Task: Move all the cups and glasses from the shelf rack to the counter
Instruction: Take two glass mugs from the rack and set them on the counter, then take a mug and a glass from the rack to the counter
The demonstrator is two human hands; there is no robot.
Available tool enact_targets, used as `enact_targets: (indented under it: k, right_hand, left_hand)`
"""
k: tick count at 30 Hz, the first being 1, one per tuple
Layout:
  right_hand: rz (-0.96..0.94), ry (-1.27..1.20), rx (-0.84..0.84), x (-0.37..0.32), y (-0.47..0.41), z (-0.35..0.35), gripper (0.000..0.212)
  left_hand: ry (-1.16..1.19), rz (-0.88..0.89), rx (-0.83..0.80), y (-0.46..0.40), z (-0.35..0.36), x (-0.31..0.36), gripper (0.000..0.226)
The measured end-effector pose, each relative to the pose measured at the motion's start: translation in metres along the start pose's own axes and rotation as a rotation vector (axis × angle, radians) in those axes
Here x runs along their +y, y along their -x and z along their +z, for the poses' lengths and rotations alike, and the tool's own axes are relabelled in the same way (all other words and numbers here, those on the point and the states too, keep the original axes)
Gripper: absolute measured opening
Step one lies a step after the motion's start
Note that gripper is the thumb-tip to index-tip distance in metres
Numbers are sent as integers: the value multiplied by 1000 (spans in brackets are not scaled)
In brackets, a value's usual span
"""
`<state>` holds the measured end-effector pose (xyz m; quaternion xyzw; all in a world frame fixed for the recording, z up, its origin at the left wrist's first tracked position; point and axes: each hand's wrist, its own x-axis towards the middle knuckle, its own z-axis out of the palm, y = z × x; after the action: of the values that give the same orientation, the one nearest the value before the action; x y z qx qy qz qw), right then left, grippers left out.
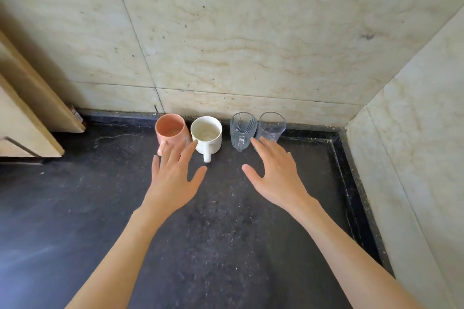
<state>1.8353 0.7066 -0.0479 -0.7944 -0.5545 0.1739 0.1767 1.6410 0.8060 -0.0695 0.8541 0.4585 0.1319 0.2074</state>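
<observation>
Both hands hover over the dark counter (pixel 226 221) with fingers spread and neither grip closed on anything — the left hand (pixel 173 178) near the orange mug (pixel 170 130), the right hand (pixel 276 173) near the two clear glasses. Beyond them the orange mug, white mug (pixel 206 134), handled glass (pixel 242 130) and plain glass (pixel 271 126) stand upright in a row against the wall (pixel 251 45) — likely parked at the back for safety. No shelf rack shows.

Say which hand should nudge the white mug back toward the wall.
Left. The left hand hangs open just in front of the white mug, fingertips beside its handle; the right hand sits by the glasses.
</observation>
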Motion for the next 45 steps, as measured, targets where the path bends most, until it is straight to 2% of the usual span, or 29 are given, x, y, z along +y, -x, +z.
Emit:
enact_targets:
  k: [4, 8, 19, 30, 34, 45]
  right_hand:
    - [-135, 81, -3, -35, 11, -9, 66]
    - [-324, 105, -30, -74, 28, -8, 68]
    - [-945, 115, -197, -218, 137, 33, 69]
    - [-1463, 55, -369, -351, 330, 95, 69]
    - [-1593, 22, -462, -390, 425, 125, 68]
    - [-1739, -35, -541, -494, 636, 198, 68]
  left_hand:
    - [-108, -9, 80, 33, -31, -4, 66]
    - [-216, -129, 175, 88, -55, -8, 65]
    - [-339, -657, 435, 326, -129, -13, 61]
    - [-309, -1168, 712, 586, -145, 5, 59]
    - [-298, -1292, 785, 687, -142, 8, 60]
    - [-331, -1500, 799, 915, -169, -27, 57]
